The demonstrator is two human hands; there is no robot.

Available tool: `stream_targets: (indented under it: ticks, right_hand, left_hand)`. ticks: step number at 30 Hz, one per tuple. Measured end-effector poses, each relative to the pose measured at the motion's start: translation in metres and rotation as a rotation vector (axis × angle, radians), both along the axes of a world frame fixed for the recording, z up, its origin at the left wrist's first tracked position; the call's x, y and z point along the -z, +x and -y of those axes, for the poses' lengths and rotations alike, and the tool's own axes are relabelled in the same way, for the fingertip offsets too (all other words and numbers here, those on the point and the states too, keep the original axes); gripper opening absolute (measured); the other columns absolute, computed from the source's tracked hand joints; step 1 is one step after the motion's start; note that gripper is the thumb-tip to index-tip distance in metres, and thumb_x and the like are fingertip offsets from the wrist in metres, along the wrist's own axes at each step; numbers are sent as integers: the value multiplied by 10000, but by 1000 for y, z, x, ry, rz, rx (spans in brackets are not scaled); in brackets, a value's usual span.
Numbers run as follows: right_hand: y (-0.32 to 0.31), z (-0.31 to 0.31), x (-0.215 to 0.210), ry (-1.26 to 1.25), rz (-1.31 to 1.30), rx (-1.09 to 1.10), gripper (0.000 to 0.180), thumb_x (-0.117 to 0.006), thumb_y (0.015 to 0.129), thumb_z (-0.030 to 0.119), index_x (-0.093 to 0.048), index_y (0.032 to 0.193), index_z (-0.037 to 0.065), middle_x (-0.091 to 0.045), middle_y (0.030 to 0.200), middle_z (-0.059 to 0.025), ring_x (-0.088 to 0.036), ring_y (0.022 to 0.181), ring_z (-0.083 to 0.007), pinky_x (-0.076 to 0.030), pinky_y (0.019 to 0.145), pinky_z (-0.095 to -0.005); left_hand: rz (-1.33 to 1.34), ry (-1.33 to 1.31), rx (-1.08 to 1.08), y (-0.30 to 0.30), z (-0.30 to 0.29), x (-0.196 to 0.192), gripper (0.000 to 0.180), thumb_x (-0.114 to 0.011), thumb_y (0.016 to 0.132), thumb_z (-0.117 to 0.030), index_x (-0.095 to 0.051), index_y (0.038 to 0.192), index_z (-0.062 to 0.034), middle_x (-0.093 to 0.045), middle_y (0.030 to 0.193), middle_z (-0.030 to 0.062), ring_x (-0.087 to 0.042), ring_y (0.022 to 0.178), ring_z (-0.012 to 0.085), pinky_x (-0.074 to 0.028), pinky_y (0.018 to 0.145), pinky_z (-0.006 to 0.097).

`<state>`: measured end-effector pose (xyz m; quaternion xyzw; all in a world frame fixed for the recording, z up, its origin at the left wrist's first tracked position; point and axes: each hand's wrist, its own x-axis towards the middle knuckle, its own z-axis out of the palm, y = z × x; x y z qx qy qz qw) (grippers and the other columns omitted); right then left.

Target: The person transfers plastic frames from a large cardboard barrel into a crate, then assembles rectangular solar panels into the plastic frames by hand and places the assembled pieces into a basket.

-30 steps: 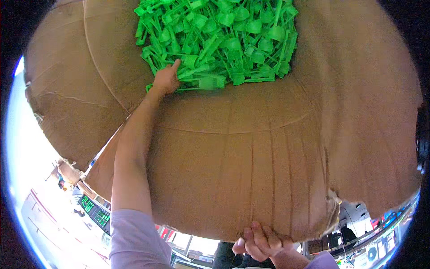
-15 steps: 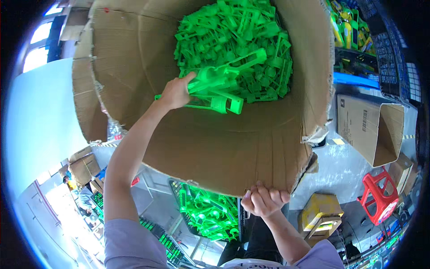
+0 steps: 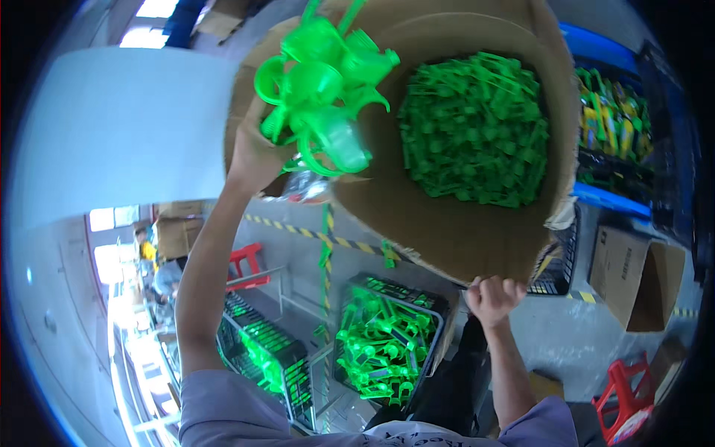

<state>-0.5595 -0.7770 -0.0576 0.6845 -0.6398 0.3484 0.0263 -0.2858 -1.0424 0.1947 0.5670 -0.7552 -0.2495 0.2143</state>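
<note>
L hand (image 3: 257, 153) is raised high, fingers wrapped tight round a bunch of bright green plastic parts (image 3: 320, 89) w/ loops and cup-like ends; the bunch sticks up and to the right of the fist, in front of the near rim of a big cardboard box (image 3: 454, 238). Exact finger positions are partly hidden by the parts, but the grip is clearly closed on them. R hand (image 3: 491, 298) is lower, at the box's bottom edge, fingers curled over the cardboard rim and pinching it, knuckles toward the camera. Box is tilted so its opening faces the camera; inside, against the far wall, lies a dense heap of darker green plastic pieces (image 3: 477, 127), well apart from the bunch in the L hand.

Below the box, btwn the two forearms, a black crate (image 3: 436, 305) sits on the floor, full of more bright green parts (image 3: 380, 339). Just left of it another dark crate (image 3: 257, 350) w/ green parts, partly behind the L arm. A red stool (image 3: 242, 261) stands further back on the grey floor, near a yellow-black striped floor line (image 3: 298, 227). At right: an open brown carton (image 3: 640, 276) on its side, blue shelving (image 3: 618, 112) w/ yellow-green packs, and a 2nd red stool (image 3: 625, 395) at lower right. Both sleeves are pale lilac
</note>
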Motion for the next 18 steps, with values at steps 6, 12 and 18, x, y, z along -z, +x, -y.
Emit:
stream_targets:
  ticks: [6, 12, 18]
  right_hand:
    - [8, 23, -25, -19, -23, -33, 264, -581, 831, 144, -433, 613, 125, -432, 614, -51, -461, 647, -243, -336, 730, -384]
    - [15, 26, -44, -1, -130, -4, 289, -562, 915, 221, -513, 658, 99, -524, 662, -83, -536, 730, -280, -371, 712, -407]
    - [4, 31, -41, 23, -196, -141, 257, -541, 944, 219, -598, 764, 45, -592, 724, -132, -544, 767, -332, -412, 758, -456]
  left_hand:
    - [-24, -134, -328, 141, -113, -151, 592, -797, 734, -10, -527, 1261, -4, -639, 1129, 84, -626, 936, 127, -532, 767, 286]
    - [7, -440, -708, 241, -310, -257, 398, -772, 751, -11, -633, 1124, 2, -669, 996, 62, -638, 861, 133, -532, 715, 282]
    - [-176, -523, -1094, 356, -528, -225, 615, -808, 737, -44, -477, 1255, -27, -651, 1059, 60, -632, 913, 133, -515, 784, 275]
